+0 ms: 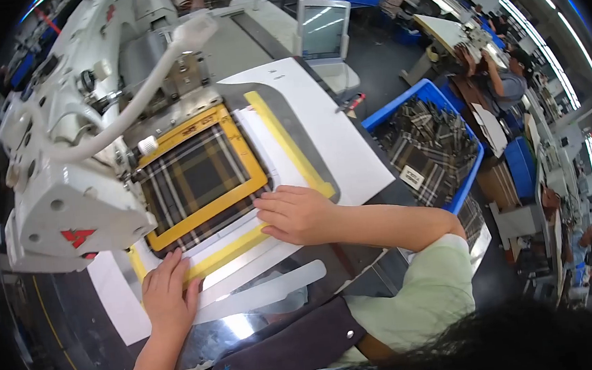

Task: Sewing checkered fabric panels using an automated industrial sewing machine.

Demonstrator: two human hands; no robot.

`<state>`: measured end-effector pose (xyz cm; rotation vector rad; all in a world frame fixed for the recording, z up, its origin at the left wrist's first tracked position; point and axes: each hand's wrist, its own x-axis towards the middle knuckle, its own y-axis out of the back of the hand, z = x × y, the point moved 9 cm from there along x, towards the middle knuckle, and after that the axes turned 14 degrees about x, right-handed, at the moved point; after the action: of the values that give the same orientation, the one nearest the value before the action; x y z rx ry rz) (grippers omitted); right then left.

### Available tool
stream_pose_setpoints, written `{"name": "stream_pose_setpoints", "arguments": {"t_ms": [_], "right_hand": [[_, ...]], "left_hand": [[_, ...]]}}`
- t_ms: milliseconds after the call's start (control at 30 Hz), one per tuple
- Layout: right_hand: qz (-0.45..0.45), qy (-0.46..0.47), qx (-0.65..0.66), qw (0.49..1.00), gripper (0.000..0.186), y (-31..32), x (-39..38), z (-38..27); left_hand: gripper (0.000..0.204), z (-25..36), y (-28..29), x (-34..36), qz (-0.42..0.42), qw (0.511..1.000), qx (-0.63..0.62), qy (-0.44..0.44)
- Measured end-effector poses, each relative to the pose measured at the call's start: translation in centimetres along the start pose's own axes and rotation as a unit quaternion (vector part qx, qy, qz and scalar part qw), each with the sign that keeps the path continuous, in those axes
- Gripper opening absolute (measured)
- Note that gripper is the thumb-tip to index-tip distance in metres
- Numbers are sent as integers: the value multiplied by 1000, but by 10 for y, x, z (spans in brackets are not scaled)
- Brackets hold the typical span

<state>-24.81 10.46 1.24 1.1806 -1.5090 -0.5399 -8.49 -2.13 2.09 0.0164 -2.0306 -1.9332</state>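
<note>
A plaid fabric piece [175,193] in black, brown and white lies beneath a yellow rectangular clamp frame [209,211] at the head of a white sewing machine [78,202]. The cloth shows inside the frame and a little past its near edge. My left hand [169,292] rests flat at the near left corner, fingertips touching the fabric's edge. At the near right corner, the fingers of my right hand [297,214] lie stretched out on the fabric's edge and the white sheet. Yellow strips [287,147] border the work on the right and near sides. Neither hand grips anything.
A blue bin [400,99] full of plaid pieces stands to the right. Behind the table edge is a screen [323,28]. A pale flat strip [263,293] lies on the near side of the table. Another person [507,81] works at the far right.
</note>
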Motion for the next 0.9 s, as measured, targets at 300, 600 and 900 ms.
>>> {"name": "stream_pose_setpoints", "arguments": {"t_ms": [300,600,900], "right_hand": [[43,54,-18,997,22,17,3,-18],[99,-574,-244,775,33,170,-280,180],[212,-499,-127,831,23,197,-279,166]], "left_hand": [[33,-10,-2,-8,30,999,-2,-13],[30,-10,-4,-10,66,997,-10,-38],[31,-9,-1,-7,48,999,3,-6]]}}
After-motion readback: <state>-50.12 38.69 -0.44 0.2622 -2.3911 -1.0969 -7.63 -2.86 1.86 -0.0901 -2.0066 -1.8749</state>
